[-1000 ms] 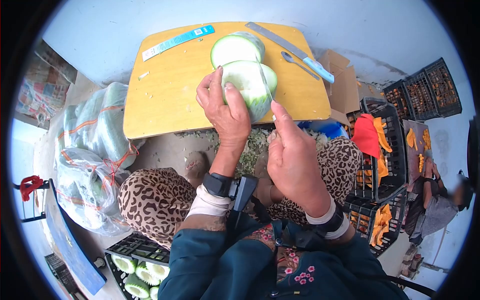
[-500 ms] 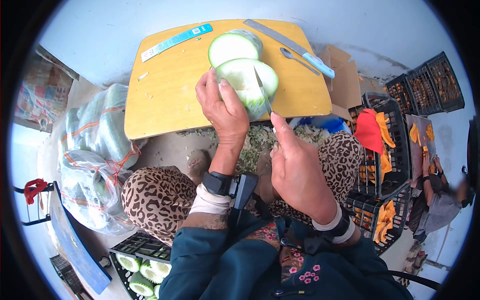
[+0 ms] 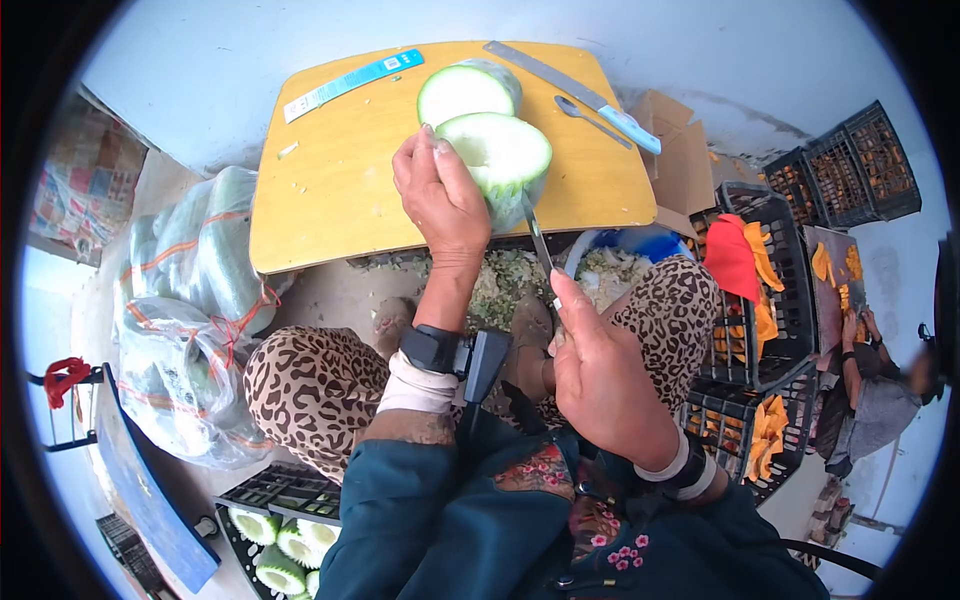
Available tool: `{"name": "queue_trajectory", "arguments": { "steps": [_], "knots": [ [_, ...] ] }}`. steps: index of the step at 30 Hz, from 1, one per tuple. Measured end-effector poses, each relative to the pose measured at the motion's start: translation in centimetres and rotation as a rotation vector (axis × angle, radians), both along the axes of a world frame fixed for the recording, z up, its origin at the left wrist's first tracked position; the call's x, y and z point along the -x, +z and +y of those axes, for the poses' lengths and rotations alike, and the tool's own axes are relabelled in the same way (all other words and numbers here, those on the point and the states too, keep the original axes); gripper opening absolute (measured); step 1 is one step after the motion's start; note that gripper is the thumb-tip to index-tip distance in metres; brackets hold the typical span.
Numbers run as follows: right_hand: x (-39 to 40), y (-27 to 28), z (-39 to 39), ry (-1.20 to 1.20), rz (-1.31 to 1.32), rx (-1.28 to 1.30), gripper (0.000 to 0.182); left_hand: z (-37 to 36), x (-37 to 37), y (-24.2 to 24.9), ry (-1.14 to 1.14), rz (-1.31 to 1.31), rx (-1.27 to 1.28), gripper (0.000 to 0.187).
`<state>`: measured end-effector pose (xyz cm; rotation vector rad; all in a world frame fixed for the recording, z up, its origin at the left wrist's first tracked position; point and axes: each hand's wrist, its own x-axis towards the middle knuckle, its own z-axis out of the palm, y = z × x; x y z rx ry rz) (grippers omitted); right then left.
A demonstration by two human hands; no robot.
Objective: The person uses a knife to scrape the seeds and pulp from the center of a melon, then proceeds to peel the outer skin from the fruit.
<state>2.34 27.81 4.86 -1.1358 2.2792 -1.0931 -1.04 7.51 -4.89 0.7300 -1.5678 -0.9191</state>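
Observation:
My left hand (image 3: 443,205) wraps around the left side of a cut winter melon piece (image 3: 515,150), its hollowed pale face tilted up toward me. The piece rests near the front of the yellow table (image 3: 340,190), and its green rim looks notched on the near side. My right hand (image 3: 610,390) grips a knife (image 3: 538,238), whose blade points up and touches or nearly touches the melon's near edge. Just behind lies a second winter melon piece (image 3: 462,95), its cut face solid white.
A long blue-handled knife (image 3: 560,80), a spoon (image 3: 590,120) and a blue package (image 3: 355,82) lie on the table. Peelings fill a tub (image 3: 610,265) below. Bagged melons (image 3: 195,270) stand left; crates (image 3: 770,330) with orange pieces stand right, near another person (image 3: 870,410).
The knife has come down from inside the melon's cut face to its near outer edge. My right hand has drawn back toward me; my left hand keeps its hold.

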Motion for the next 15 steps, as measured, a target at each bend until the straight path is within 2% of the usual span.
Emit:
{"name": "queue_trajectory", "arguments": {
  "steps": [3,6,9,15],
  "knots": [
    [0.2,-0.1,0.7,0.024,0.091,0.031,0.05,0.3,0.1,-0.3,0.002,0.01,0.036,0.038],
    [0.2,0.3,1.3,0.063,0.054,0.018,0.054,0.2,0.0,-0.4,0.009,0.01,0.032,0.04],
    [0.3,0.6,2.8,0.139,-0.157,-0.131,0.051,-0.7,0.1,-0.5,0.022,-0.019,-0.032,0.042],
    [0.8,-1.0,2.0,-0.02,0.004,0.181,0.05,-1.5,-0.1,-1.1,-0.002,0.048,-0.124,0.044]
  ]
}}
